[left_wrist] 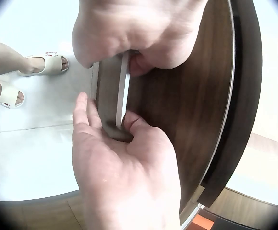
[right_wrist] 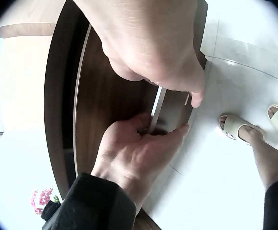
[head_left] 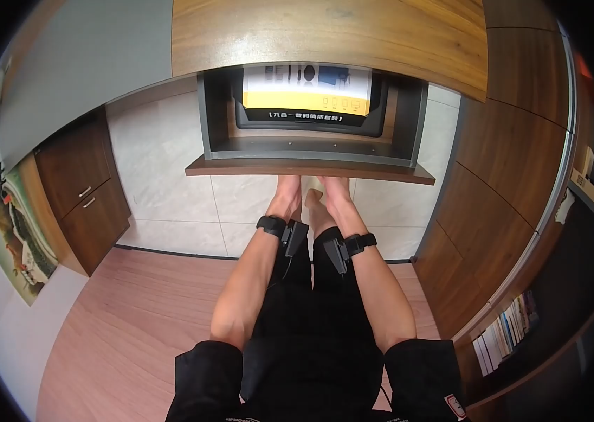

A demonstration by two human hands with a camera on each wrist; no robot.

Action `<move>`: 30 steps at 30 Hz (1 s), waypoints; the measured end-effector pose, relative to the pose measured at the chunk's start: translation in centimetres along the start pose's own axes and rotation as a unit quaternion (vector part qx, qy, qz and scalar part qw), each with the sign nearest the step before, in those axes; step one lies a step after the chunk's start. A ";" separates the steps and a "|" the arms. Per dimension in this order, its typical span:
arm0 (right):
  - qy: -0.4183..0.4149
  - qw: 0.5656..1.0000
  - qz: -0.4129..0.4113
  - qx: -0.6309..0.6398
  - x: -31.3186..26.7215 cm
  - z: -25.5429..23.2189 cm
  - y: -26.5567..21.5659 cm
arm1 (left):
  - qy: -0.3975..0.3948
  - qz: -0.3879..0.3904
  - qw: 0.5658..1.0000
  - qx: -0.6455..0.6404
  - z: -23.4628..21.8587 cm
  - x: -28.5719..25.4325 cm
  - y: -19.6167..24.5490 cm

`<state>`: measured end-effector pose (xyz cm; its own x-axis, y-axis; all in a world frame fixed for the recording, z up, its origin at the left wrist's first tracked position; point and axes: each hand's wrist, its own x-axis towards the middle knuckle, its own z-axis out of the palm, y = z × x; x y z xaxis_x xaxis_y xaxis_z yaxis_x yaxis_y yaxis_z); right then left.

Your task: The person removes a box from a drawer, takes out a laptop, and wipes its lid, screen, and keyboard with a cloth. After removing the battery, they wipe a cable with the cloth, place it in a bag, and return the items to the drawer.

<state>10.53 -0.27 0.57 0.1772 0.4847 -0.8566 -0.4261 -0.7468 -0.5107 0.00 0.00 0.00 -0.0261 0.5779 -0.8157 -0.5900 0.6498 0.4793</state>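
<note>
An open drawer (head_left: 311, 149) holds a black case (head_left: 239, 116) with a yellow-and-white printed sheet (head_left: 304, 98) on it. Both hands are at its front panel (head_left: 381, 172), the left hand (head_left: 287, 193) beside the right hand (head_left: 335, 191), fingertips hidden beneath it in the head view. In the left wrist view, the left hand (left_wrist: 139, 28) and the right hand (left_wrist: 124, 172) grip opposite ends of a silver handle (left_wrist: 123, 91), thumbs against it. The right wrist view shows the right hand (right_wrist: 153, 52) above the left hand (right_wrist: 134, 153), both at the handle (right_wrist: 156, 105).
The wooden desktop (head_left: 325, 35) overhangs the drawer. A brown cabinet (head_left: 82, 193) stands at left, and wooden panels (head_left: 501, 148) and a shelf of books (head_left: 504, 334) at right. Feet in pale slippers (left_wrist: 52, 64) are on the tiled floor (left_wrist: 38, 158).
</note>
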 end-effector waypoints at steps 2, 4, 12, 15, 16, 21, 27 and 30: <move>-0.010 1.000 0.000 0.003 -0.5 -0.5 0.6 | -0.014 -0.007 1.000 -0.006 -1.0 -0.1 -0.8; -0.009 1.000 0.002 0.000 -0.7 -0.8 1.2 | -0.034 -0.017 0.999 -0.004 -2.3 0.4 -2.3; -0.034 0.999 0.002 -0.015 -2.2 -2.0 2.1 | -0.034 -0.015 0.999 0.003 -4.0 -0.2 -4.8; -0.034 0.999 0.016 -0.014 -3.0 -2.1 2.2 | -0.032 -0.013 0.999 0.002 -4.1 -1.0 -4.7; -0.036 0.999 0.017 -0.020 -3.1 -2.2 2.4 | -0.034 -0.016 0.999 0.000 -4.0 -1.3 -4.6; -0.042 0.998 0.025 -0.025 -2.8 -3.1 3.4 | -0.021 -0.012 1.000 0.008 -3.5 -2.7 -4.4; -0.041 0.997 0.023 -0.062 -2.9 -4.2 4.7 | -0.006 0.001 0.998 0.063 -3.9 -3.8 -4.9; -0.054 0.993 0.058 -0.092 -3.9 -4.6 3.8 | -0.033 -0.058 0.992 0.105 -3.6 -5.2 -3.6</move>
<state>12.25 -7.11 1.65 0.0353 0.4296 -0.9023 -0.2663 -0.8662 -0.4228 -0.67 -7.11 1.35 0.0895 0.5200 -0.8495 -0.4051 0.7981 0.4459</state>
